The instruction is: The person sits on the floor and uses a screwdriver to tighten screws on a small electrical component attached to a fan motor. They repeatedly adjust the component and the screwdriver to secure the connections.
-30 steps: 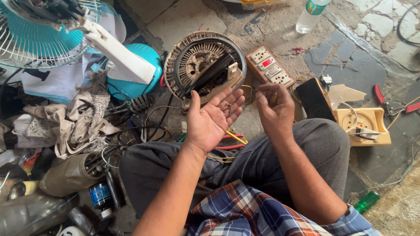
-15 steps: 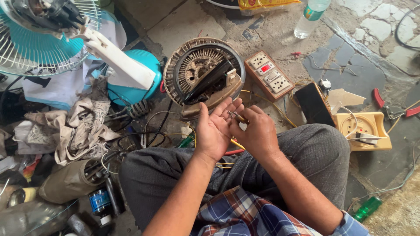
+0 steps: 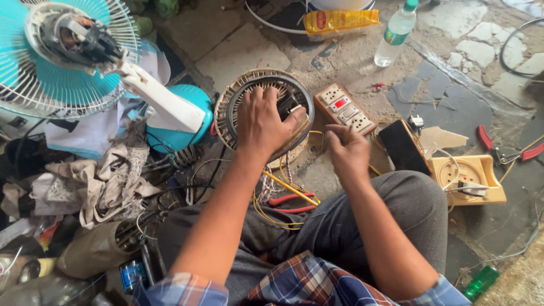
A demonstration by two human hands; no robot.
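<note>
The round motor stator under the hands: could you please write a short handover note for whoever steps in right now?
Left hand: spread palm-down on the round motor stator, gripping its top; the stator sits on the floor by the teal fan base.
Right hand: closed loosely beside the stator, near the socket board; whether it pinches a wire cannot be told.
Yellow wires and red-handled pliers lie near the knee.
Done: stator is out and in hand.
Left: its leads look unconnected, so wiring probably remains.
</note>
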